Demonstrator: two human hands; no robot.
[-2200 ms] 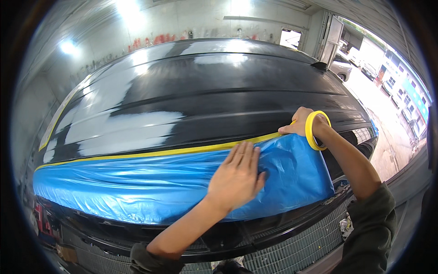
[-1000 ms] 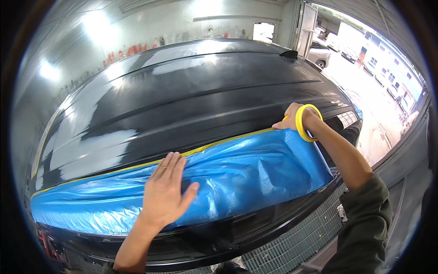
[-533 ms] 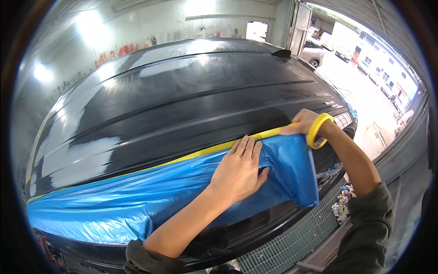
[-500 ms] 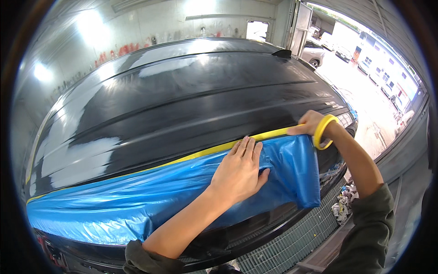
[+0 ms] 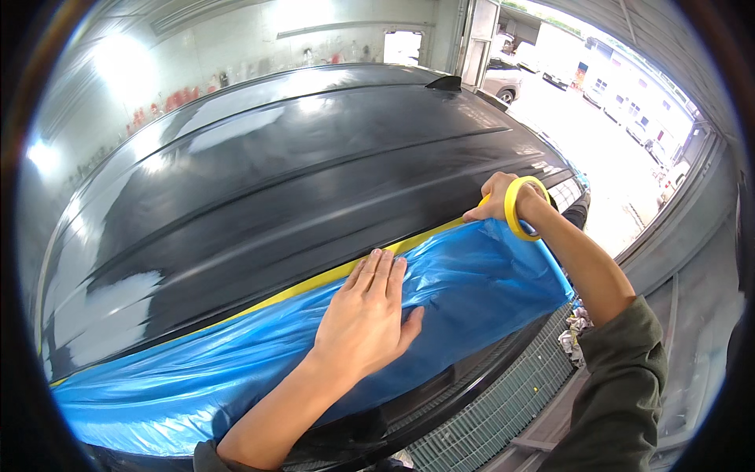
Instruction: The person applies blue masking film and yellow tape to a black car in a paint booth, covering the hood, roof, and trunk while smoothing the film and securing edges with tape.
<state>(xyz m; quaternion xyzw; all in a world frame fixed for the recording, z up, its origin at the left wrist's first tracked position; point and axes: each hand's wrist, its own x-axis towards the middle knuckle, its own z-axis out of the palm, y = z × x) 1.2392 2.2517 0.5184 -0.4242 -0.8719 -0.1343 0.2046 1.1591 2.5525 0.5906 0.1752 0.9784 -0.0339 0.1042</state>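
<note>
- Seen from above, a black car roof (image 5: 314, 157) with pale grey patches (image 5: 114, 311) filled the upper middle; yellow tape (image 5: 314, 279) ran along its near edge, and blue film (image 5: 487, 275) draped below that line
- Progress, judging by this view: tape and film reached from the far left to the right hand (image 5: 497, 195), apparently most of the edge; the short stretch beyond that hand showed neither, and the wrinkled film between the hands seemed not fully smoothed
- The left hand (image 5: 358, 322) lay flat, fingers straight and side by side, on the film, fingertips at the tape; film spread to either side
- The right hand appeared pinched on the tape at the film's upper right corner, film hanging just below; a yellow tape roll (image 5: 512, 212) circled it near the wrist
</note>
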